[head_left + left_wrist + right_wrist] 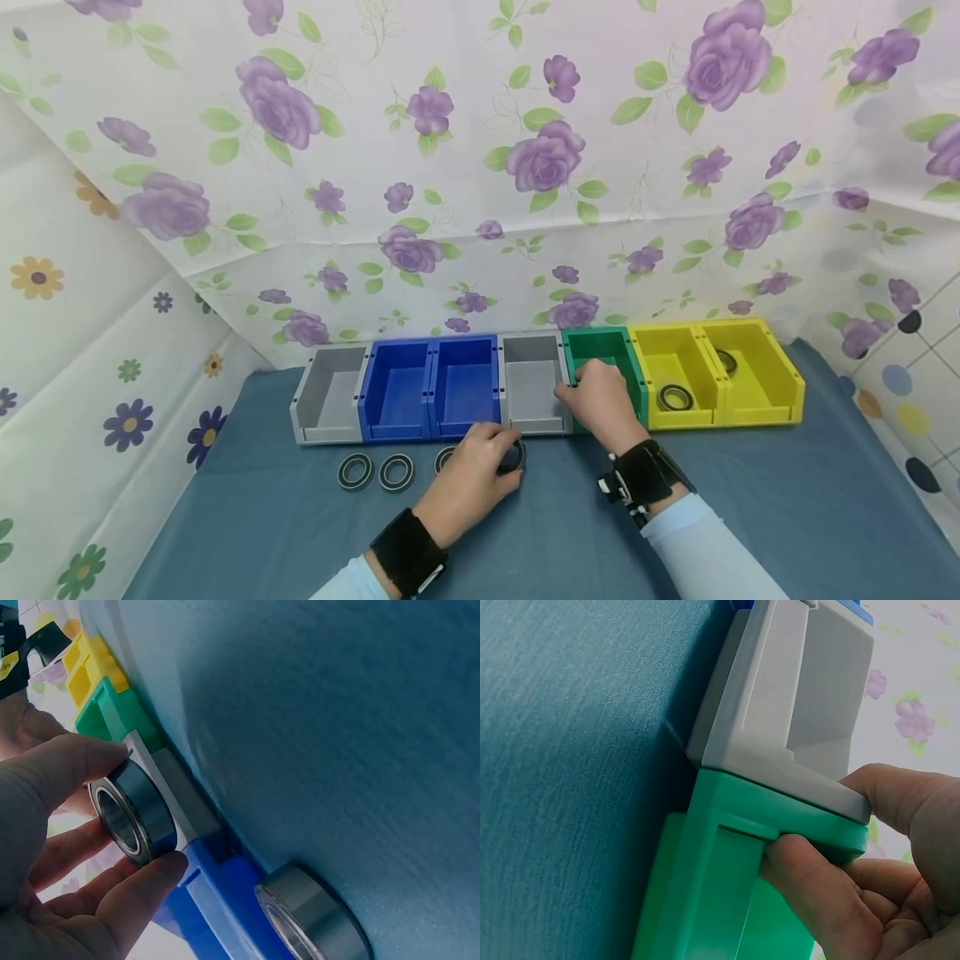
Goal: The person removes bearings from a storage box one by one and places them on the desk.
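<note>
My left hand (471, 477) pinches a ball bearing (152, 811) between thumb and fingers, in front of the grey bin (534, 387) in the middle of the row. In the left wrist view the bearing stands on edge, with its dark outer ring facing the camera. My right hand (602, 402) is at the green bin (604, 343). In the right wrist view its thumb presses the grey bin's side wall while the fingers curl inside the green bin, pinching the two adjoining walls. Another bearing (444, 457) lies partly hidden behind the left hand.
Two bearings, a left one (355, 472) and a right one (396, 472), lie on the blue cloth (247, 517). Left of the middle grey bin stand two blue bins (465, 383) and another grey bin (333, 392). Two yellow bins (757, 379) at right hold one bearing (675, 397) each.
</note>
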`<action>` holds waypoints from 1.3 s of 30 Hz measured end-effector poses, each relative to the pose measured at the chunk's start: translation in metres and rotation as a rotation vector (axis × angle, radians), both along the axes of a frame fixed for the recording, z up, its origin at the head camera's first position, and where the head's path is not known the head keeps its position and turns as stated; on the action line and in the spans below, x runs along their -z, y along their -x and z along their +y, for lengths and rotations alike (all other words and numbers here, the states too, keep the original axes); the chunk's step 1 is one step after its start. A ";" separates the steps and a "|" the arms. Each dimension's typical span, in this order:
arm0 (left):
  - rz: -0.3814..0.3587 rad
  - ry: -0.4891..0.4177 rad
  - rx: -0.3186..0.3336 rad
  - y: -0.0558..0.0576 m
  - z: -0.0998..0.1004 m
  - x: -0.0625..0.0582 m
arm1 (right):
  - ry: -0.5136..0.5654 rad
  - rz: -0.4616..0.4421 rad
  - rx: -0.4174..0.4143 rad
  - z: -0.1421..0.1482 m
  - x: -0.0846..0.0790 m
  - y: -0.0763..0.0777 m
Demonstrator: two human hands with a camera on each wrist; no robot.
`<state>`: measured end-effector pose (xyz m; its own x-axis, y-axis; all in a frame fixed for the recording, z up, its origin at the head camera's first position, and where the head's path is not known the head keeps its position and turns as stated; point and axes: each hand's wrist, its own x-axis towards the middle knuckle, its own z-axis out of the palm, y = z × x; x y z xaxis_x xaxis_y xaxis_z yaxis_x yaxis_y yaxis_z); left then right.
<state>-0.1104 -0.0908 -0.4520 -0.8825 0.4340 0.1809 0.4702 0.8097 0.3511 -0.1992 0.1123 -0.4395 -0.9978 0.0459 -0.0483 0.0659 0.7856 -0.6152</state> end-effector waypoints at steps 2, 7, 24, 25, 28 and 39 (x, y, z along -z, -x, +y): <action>-0.014 0.002 0.000 0.001 0.000 0.001 | -0.001 0.003 0.000 0.000 0.000 0.000; -0.062 0.015 -0.014 0.004 0.001 0.003 | 0.001 -0.001 0.001 0.000 0.000 0.001; -0.138 0.107 0.013 0.005 0.004 0.010 | 0.002 -0.008 0.009 0.000 -0.001 0.000; -0.143 0.111 0.014 0.005 0.004 0.010 | 0.005 -0.009 0.010 0.000 -0.001 0.000; -0.155 0.122 0.014 0.005 0.004 0.010 | 0.010 -0.015 0.010 -0.001 -0.001 0.000; -0.120 0.153 0.023 0.003 0.006 0.011 | 0.007 -0.005 0.009 0.000 0.000 0.000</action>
